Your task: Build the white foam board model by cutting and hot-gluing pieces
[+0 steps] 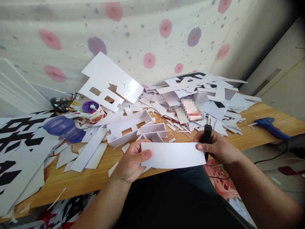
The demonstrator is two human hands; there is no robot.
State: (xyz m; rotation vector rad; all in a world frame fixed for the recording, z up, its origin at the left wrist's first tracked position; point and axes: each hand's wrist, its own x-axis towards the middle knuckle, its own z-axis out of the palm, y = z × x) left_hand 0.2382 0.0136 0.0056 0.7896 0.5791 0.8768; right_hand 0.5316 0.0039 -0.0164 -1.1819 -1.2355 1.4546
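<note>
A white board strip (173, 155) stretches level between my two hands, close to the table's front edge. My left hand (135, 159) pinches its left end, thumb on top. At the right end my right hand (215, 148) presses the strip with its thumb, and its fingers also wrap around a slim black tool handle (207, 135). The working end of that tool cannot be made out. Just beyond the strip lies a partly built white frame (130, 128) with rectangular cut-outs, and a small white box-shaped piece (152, 131) touches it.
Cut white scraps (157, 108) are heaped along the wall. A large board with openings (111, 79) leans at the back. Left are a blue-purple plastic container (64, 127), a food cup (95, 116) and black-patterned sheets (21, 149). A blue glue gun (271, 127) lies right on the wooden table (252, 135).
</note>
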